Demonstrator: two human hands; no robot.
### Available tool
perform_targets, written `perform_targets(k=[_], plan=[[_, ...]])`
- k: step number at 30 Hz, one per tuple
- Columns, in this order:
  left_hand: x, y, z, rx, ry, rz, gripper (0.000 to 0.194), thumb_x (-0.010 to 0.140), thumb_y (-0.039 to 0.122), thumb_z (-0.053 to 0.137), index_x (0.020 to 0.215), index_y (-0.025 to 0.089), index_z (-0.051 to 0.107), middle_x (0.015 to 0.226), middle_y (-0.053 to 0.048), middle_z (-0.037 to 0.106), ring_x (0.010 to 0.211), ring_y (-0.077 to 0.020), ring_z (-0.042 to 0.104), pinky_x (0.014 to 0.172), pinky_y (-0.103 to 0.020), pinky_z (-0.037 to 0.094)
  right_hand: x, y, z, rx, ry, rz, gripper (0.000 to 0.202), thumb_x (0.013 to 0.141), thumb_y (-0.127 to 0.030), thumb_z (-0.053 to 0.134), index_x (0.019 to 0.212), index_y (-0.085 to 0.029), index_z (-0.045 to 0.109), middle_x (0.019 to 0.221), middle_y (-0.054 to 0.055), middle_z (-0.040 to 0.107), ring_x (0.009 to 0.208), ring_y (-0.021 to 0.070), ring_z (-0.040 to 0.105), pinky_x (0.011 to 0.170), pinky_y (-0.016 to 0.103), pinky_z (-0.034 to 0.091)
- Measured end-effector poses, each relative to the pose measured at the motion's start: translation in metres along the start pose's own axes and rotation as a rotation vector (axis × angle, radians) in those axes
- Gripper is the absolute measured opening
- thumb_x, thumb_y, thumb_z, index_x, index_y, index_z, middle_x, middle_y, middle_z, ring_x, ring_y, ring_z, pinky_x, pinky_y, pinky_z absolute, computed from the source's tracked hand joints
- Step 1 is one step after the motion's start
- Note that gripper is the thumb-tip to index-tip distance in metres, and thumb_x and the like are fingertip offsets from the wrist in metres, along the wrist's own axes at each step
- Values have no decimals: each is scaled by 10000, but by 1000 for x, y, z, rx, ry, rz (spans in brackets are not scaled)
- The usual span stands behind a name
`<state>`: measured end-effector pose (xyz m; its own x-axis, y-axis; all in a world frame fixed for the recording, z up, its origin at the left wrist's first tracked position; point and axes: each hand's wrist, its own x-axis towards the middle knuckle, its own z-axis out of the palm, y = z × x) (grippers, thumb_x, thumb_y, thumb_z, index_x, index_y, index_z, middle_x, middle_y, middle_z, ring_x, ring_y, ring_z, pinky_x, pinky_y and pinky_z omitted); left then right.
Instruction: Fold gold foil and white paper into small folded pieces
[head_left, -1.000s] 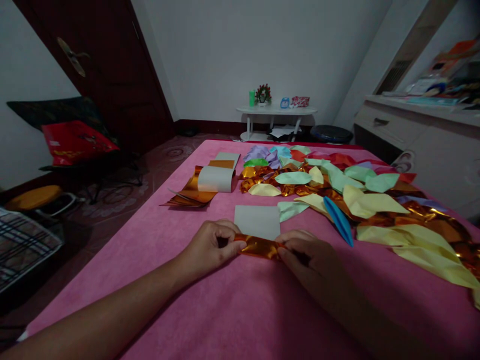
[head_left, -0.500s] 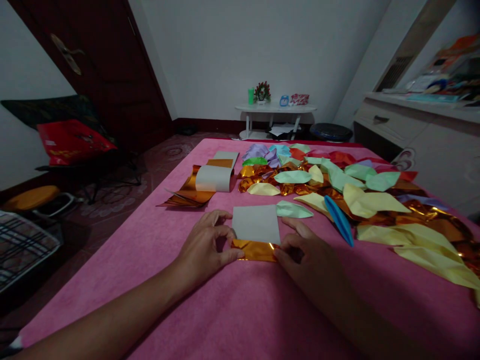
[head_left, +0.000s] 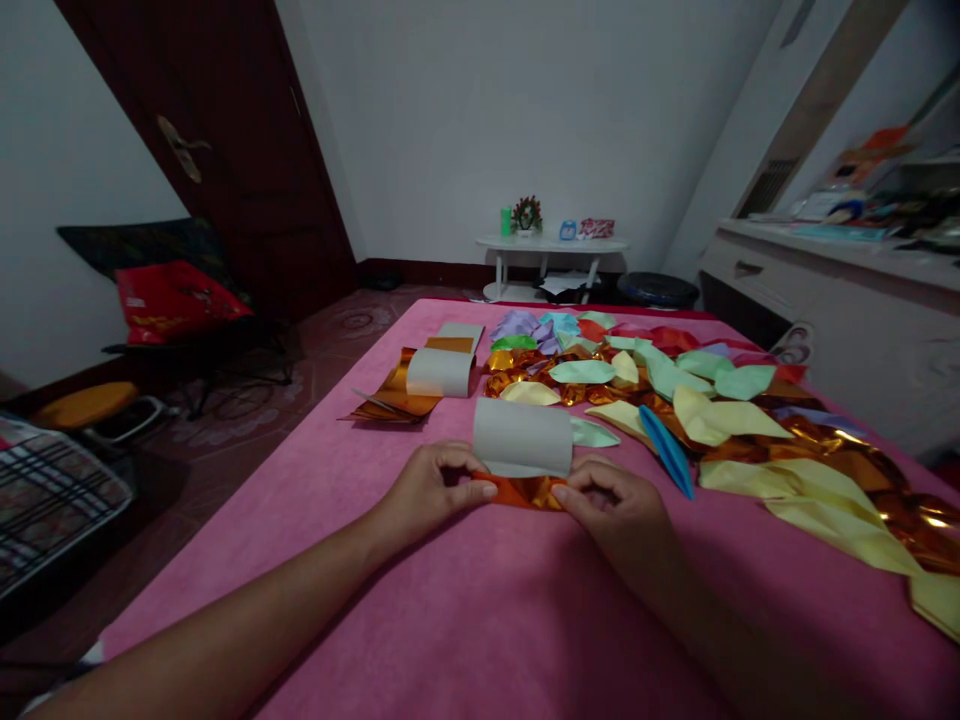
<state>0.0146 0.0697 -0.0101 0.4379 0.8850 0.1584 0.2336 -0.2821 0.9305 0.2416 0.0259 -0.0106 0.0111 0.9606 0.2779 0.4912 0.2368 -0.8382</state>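
Note:
A sheet of foil paper (head_left: 523,436), grey on one face and shiny orange-gold on the other, is between my hands. Its near edge is folded over as a gold strip, and the grey part behind curves up off the cloth. My left hand (head_left: 442,482) pinches the left end of the strip, thumb on top. At the right end, my right hand (head_left: 611,492) pinches it the same way. Fingers under the paper are partly hidden. Just behind its right side lies a pale green folded paper (head_left: 594,432).
A stack of gold foil sheets (head_left: 397,398), some curled grey side up, lies back left on the pink cloth (head_left: 315,560). Folded papers in several colours, including a blue one (head_left: 666,450) and yellow ones (head_left: 832,510), spread across the right. A white side table (head_left: 551,243) stands beyond.
The grey part has lifted from lying flat into a curve. Both hands have closed to pinches on the folded gold strip. The camera view has tilted up slightly.

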Motion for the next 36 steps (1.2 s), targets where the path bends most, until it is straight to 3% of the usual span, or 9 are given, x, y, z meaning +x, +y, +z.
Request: perform_targets(k=[4, 9, 11, 15, 17, 20, 25, 30, 36], plan=[[15, 6, 4, -201, 74, -106, 243, 704, 364, 748, 740, 125, 724, 734, -53, 701, 653, -145, 605, 640, -254, 466, 14, -3, -2, 142, 81, 0, 233, 755, -330, 652, 584, -184, 591, 655, 13, 559, 560, 132, 462, 499, 251, 366], [37, 11, 10, -244, 194, -106, 298, 688, 400, 750, 668, 104, 719, 591, -38, 657, 540, -117, 544, 547, -223, 408, 32, -12, -7, 341, 87, -16, 212, 778, -387, 657, 793, -177, 681, 866, 72, 662, 831, 217, 605, 709, 307, 495], [42, 10, 13, -237, 215, -101, 312, 701, 406, 739, 642, 100, 712, 565, -35, 639, 526, -113, 528, 537, -222, 396, 35, -11, -7, 341, 95, -54, 202, 790, -374, 652, 759, -178, 690, 877, 78, 663, 854, 225, 607, 758, 328, 495], [42, 6, 18, -206, 234, -49, 267, 741, 384, 710, 697, 123, 740, 688, -52, 684, 626, -139, 575, 574, -230, 422, 37, -4, -4, 276, 155, -74, 314, 780, -374, 659, 534, -187, 607, 685, 40, 589, 685, 184, 557, 636, 290, 473], [40, 5, 19, -177, 231, -10, 233, 769, 368, 687, 764, 147, 760, 800, -61, 705, 730, -164, 605, 624, -243, 452, 37, -1, -3, 292, 148, -41, 333, 757, -395, 676, 511, -188, 591, 616, 21, 547, 596, 160, 512, 548, 269, 440], [38, 4, 18, -140, 234, -6, 220, 782, 363, 675, 753, 164, 762, 807, -54, 703, 750, -171, 606, 645, -254, 466, 37, 2, -2, 319, 124, 6, 371, 739, -436, 685, 488, -191, 563, 550, 8, 519, 534, 144, 473, 497, 259, 403], [35, 4, 18, -146, 228, -7, 245, 790, 360, 667, 672, 160, 741, 766, -44, 683, 740, -164, 596, 680, -257, 463, 36, 14, 2, 331, 161, 38, 415, 702, -478, 707, 471, -196, 507, 562, 8, 513, 544, 142, 471, 486, 255, 380], [33, 3, 18, -115, 224, 7, 278, 822, 365, 628, 658, 163, 726, 775, -45, 678, 737, -163, 591, 697, -263, 467, 34, 24, 6, 354, 186, 112, 384, 669, -495, 728, 510, -196, 547, 572, -1, 510, 514, 128, 442, 462, 253, 349], [33, 6, 20, -198, 280, -54, 211, 729, 324, 718, 616, 146, 709, 710, -43, 680, 688, -156, 599, 664, -248, 466, 34, 25, 6, 426, 174, 167, 374, 649, -456, 762, 513, -180, 550, 577, -10, 490, 519, 114, 414, 475, 248, 327]])
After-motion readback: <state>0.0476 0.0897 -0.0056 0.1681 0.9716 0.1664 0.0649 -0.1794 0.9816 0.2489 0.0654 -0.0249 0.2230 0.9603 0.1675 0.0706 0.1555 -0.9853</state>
